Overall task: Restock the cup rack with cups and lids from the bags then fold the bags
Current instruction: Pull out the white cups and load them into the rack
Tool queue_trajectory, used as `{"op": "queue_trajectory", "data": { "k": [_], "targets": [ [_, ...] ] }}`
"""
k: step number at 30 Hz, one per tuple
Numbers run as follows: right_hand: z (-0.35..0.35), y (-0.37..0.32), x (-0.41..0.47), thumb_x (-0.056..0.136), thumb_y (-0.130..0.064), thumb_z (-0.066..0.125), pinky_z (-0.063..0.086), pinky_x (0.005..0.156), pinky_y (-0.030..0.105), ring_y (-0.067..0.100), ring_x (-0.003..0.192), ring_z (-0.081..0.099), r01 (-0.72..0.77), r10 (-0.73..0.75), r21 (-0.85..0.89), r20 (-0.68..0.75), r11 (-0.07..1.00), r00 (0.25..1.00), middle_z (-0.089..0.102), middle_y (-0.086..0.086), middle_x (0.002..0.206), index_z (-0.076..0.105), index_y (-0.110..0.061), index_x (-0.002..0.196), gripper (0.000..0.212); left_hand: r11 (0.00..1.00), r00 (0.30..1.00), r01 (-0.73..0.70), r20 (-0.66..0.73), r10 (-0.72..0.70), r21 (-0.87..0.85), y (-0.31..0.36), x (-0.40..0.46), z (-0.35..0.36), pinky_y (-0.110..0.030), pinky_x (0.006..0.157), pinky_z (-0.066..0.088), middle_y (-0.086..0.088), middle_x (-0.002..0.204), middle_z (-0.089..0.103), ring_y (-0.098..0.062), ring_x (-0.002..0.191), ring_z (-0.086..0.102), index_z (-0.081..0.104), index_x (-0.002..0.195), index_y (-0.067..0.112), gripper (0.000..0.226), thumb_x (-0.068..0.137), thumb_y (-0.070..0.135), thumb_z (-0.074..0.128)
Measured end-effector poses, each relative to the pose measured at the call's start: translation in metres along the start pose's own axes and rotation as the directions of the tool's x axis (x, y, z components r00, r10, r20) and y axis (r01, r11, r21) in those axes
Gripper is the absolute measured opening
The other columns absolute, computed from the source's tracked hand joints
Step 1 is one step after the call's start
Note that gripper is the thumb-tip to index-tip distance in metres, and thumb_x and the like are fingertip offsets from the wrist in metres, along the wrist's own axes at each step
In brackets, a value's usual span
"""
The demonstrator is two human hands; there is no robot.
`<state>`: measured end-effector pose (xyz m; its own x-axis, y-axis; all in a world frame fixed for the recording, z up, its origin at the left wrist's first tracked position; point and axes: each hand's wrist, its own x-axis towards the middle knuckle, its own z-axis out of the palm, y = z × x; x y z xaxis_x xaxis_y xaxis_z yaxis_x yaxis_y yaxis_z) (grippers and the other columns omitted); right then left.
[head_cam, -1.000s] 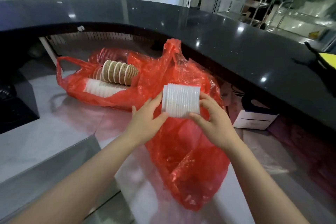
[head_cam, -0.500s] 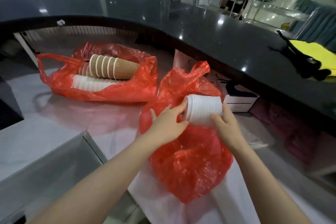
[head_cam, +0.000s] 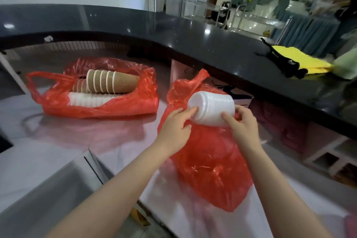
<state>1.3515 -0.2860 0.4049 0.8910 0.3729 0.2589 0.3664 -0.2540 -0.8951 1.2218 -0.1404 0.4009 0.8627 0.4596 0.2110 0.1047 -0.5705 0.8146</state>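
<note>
I hold a stack of white lids (head_cam: 212, 109) sideways above a crumpled red plastic bag (head_cam: 208, 162) on the steel counter. My right hand (head_cam: 242, 124) grips the stack's right end with curled fingers. My left hand (head_cam: 174, 129) touches the stack's left end with its fingertips. A second red bag (head_cam: 100, 103) lies open further left. It holds a stack of brown ribbed paper cups (head_cam: 111, 84) and a row of white lids (head_cam: 89, 99).
A curved black countertop (head_cam: 193, 44) runs behind the bags, with a yellow cloth (head_cam: 301, 62) and a black strap on its right part. A steel sink edge (head_cam: 92, 164) lies at the lower left. Shelving (head_cam: 332, 158) stands under the counter at right.
The view swung right and the bags shifted left in it. Both hands tilted the lid stack so that its left end faces me, and the near bag sagged lower.
</note>
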Motion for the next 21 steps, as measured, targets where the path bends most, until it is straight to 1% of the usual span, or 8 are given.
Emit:
{"op": "queue_trajectory", "data": {
  "k": [2, 4, 7, 10, 13, 16, 18, 21],
  "targets": [
    [0.006, -0.01, -0.008, 0.085, -0.013, 0.068, 0.051, 0.079, 0.042, 0.013, 0.086, 0.06, -0.004, 0.001, 0.119, 0.021, 0.993, 1.0, 0.065, -0.007, 0.089, 0.063, -0.032, 0.087, 0.02, 0.998, 1.0, -0.018, 0.021, 0.019, -0.066, -0.001, -0.007, -0.011, -0.011, 0.106, 0.02, 0.001, 0.145, 0.044, -0.012, 0.137, 0.035, 0.042, 0.142, 0.019, 0.061, 0.087, -0.006, 0.047],
    [0.012, -0.018, -0.017, 0.085, -0.012, 0.068, 0.051, 0.074, 0.036, 0.01, 0.079, 0.061, -0.002, -0.003, 0.168, 0.027, 0.986, 1.0, 0.067, -0.007, 0.083, 0.065, -0.028, 0.086, 0.017, 0.993, 0.999, -0.036, 0.023, 0.039, -0.113, -0.001, -0.017, -0.025, -0.012, 0.109, 0.022, 0.006, 0.146, 0.041, -0.006, 0.136, 0.033, 0.041, 0.143, 0.02, 0.062, 0.088, -0.008, 0.047],
    [0.03, -0.035, -0.033, 0.085, -0.013, 0.069, 0.047, 0.064, 0.017, 0.002, 0.072, 0.06, 0.012, -0.015, 0.245, 0.007, 0.969, 1.0, 0.067, -0.01, 0.079, 0.066, -0.026, 0.085, 0.013, 0.988, 0.996, -0.087, -0.029, 0.084, -0.129, -0.002, -0.032, -0.053, -0.004, 0.103, 0.024, 0.009, 0.143, 0.041, -0.003, 0.133, 0.034, 0.042, 0.142, 0.02, 0.06, 0.089, -0.008, 0.047],
    [0.056, -0.061, -0.049, 0.086, -0.012, 0.068, 0.046, 0.062, 0.013, -0.001, 0.07, 0.059, 0.047, -0.063, 0.295, 0.045, 0.954, 0.997, 0.065, -0.01, 0.08, 0.064, -0.025, 0.087, 0.013, 0.983, 0.99, -0.095, -0.122, 0.077, -0.156, -0.01, -0.051, -0.09, -0.023, 0.108, 0.035, 0.007, 0.141, 0.048, -0.009, 0.13, 0.044, 0.047, 0.137, 0.024, 0.054, 0.089, -0.001, 0.052],
    [0.089, -0.09, -0.07, 0.087, -0.01, 0.066, 0.044, 0.061, 0.016, 0.002, 0.068, 0.055, 0.081, -0.145, 0.345, 0.164, 0.935, 0.976, 0.062, -0.015, 0.075, 0.06, -0.027, 0.083, 0.018, 0.959, 0.976, -0.07, -0.217, 0.009, -0.273, -0.02, -0.078, -0.13, -0.02, 0.095, 0.045, 0.016, 0.13, 0.053, 0.001, 0.12, 0.051, 0.047, 0.124, 0.04, 0.05, 0.089, 0.006, 0.058],
    [0.128, -0.119, -0.095, 0.086, -0.002, 0.065, 0.048, 0.065, 0.017, 0.006, 0.075, 0.062, 0.117, -0.259, 0.403, 0.319, 0.908, 0.912, 0.067, -0.008, 0.085, 0.06, -0.024, 0.083, 0.023, 0.912, 0.94, -0.018, -0.319, -0.125, -0.41, -0.033, -0.111, -0.168, -0.01, 0.08, 0.046, 0.029, 0.112, 0.059, 0.011, 0.103, 0.056, 0.043, 0.121, 0.046, 0.047, 0.086, 0.022, 0.063],
    [0.154, -0.136, -0.112, 0.086, 0.001, 0.065, 0.052, 0.071, 0.021, 0.01, 0.085, 0.066, 0.136, -0.328, 0.421, 0.426, 0.897, 0.843, 0.069, -0.009, 0.092, 0.062, -0.019, 0.087, 0.021, 0.904, 0.901, 0.017, -0.386, -0.2, -0.427, -0.045, -0.135, -0.191, -0.012, 0.083, 0.047, 0.023, 0.113, 0.061, 0.007, 0.102, 0.057, 0.042, 0.127, 0.044, 0.05, 0.083, 0.031, 0.062],
    [0.195, -0.154, -0.134, 0.086, 0.003, 0.063, 0.053, 0.078, 0.023, 0.007, 0.092, 0.065, 0.203, -0.426, 0.426, 0.535, 0.882, 0.729, 0.068, -0.015, 0.098, 0.063, -0.015, 0.094, 0.02, 0.921, 0.831, 0.037, -0.5, -0.244, -0.388, -0.065, -0.174, -0.223, -0.011, 0.079, 0.045, 0.018, 0.112, 0.061, 0.009, 0.096, 0.059, 0.044, 0.129, 0.041, 0.049, 0.092, 0.012, 0.059]
  ]
}}
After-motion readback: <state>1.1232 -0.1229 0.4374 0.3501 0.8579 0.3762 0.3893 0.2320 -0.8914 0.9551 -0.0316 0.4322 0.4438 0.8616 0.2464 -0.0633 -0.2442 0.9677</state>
